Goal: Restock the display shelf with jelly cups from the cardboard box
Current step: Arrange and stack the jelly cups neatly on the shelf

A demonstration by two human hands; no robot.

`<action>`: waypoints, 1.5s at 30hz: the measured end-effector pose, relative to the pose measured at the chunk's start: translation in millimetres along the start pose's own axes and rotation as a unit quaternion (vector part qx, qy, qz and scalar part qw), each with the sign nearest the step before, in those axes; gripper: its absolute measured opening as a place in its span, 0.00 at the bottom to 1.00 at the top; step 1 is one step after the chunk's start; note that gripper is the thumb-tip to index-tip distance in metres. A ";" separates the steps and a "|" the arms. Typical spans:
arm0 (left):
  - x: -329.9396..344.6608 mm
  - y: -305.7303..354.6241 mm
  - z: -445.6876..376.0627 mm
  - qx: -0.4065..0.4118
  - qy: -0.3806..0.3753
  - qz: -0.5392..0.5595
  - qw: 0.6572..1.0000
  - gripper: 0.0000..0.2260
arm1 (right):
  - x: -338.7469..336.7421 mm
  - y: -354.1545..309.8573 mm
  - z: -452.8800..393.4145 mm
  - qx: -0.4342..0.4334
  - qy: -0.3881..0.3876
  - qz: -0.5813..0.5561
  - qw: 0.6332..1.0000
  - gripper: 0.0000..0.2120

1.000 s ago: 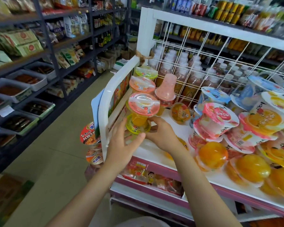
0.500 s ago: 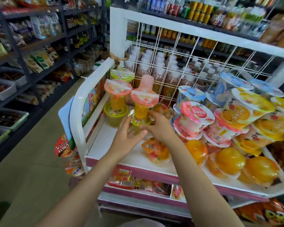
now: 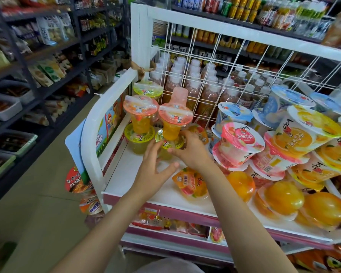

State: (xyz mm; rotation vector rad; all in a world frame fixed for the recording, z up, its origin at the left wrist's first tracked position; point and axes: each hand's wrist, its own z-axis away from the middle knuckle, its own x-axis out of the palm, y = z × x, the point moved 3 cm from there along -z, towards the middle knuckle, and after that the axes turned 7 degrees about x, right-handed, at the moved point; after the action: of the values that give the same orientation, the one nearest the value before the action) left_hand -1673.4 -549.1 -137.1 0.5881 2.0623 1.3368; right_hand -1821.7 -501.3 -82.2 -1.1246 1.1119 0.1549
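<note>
A pink-lidded orange jelly cup (image 3: 173,123) stands stacked on a green-lidded jelly cup (image 3: 170,144) at the back left of the white display shelf (image 3: 124,176). My right hand (image 3: 192,149) curls its fingers round the green-lidded cup from the right. My left hand (image 3: 156,170) is just in front of that cup with spread fingers; its fingertips reach the cup's left side. A matching stack (image 3: 140,123) stands right beside it on the left. No cardboard box is in view.
Large peach and orange jelly tubs (image 3: 242,146) are piled on the shelf's right half, and a small jelly pack (image 3: 191,184) lies near the front. A white wire grid (image 3: 215,71) backs the shelf and a white side rail (image 3: 98,119) bounds it on the left. Dark store shelving (image 3: 28,75) lines the aisle.
The stacked cups came down and back onto the shelf beside the left stack. My left hand has loosened and spread its fingers, while my right hand keeps its hold.
</note>
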 end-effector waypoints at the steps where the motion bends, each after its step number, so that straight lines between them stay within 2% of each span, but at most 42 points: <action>1: -0.4 0.0 0.0 -0.002 -0.005 -0.004 1.000 0.41 | 0.6 -0.1 -0.4 0.000 0.003 -0.001 1.000 0.32; 7: -3.5 5.7 7.3 -0.013 -0.026 -0.018 0.999 0.39 | -6.7 -0.5 9.4 0.006 0.003 -0.022 1.000 0.36; 9: -6.5 9.9 11.6 -0.033 -0.026 -0.031 0.999 0.29 | -15.1 0.7 24.9 0.005 0.002 -0.031 0.999 0.38; 12: -5.8 12.5 19.0 -0.112 -0.022 -0.006 0.993 0.08 | -23.7 9.4 59.9 -0.004 -0.026 0.008 1.000 0.33; 13: -3.0 11.9 20.8 -0.139 -0.030 0.023 0.990 0.04 | -22.4 12.3 70.6 -0.007 -0.049 0.023 0.999 0.31; 16: 10.8 10.7 24.4 -0.199 -0.056 0.085 0.975 0.07 | -10.5 22.6 88.2 -0.017 -0.094 0.046 0.994 0.29; 19: 18.1 14.6 25.1 -0.237 -0.084 0.126 0.960 0.09 | -7.7 28.8 93.6 -0.028 -0.066 0.035 0.997 0.30; 22: 18.7 13.8 24.5 -0.238 -0.088 0.145 0.956 0.09 | -7.6 32.2 97.6 -0.038 -0.051 0.020 0.998 0.31; 26: 6.4 12.1 27.8 -0.223 -0.014 0.128 0.966 0.08 | -0.4 36.0 103.7 -0.018 -0.039 0.015 0.999 0.34; 29: -18.0 4.3 38.3 -0.231 0.074 0.097 0.965 0.09 | 14.2 32.7 105.4 0.044 -0.029 -0.037 0.998 0.37; 32: -41.9 4.4 49.7 -0.241 0.134 0.085 0.957 0.08 | 42.5 21.1 99.7 0.108 -0.066 -0.192 0.973 0.27; 35: -56.7 6.4 63.4 -0.246 0.166 0.066 0.953 0.07 | 66.2 5.0 93.5 0.124 -0.096 -0.320 0.934 0.16; 40: -69.1 0.5 71.2 -0.260 0.206 0.101 0.938 0.09 | 86.0 -14.3 82.8 0.114 -0.101 -0.389 0.908 0.14; 45: -65.2 2.9 68.2 -0.253 0.229 0.082 0.936 0.09 | 93.2 -20.0 75.2 0.115 -0.100 -0.410 0.899 0.13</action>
State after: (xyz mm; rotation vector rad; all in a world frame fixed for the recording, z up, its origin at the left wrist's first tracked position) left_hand -1579.1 -546.0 -139.4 0.2316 1.9054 2.1753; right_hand -1716.4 -490.4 -141.8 -1.2412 0.3911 -0.5030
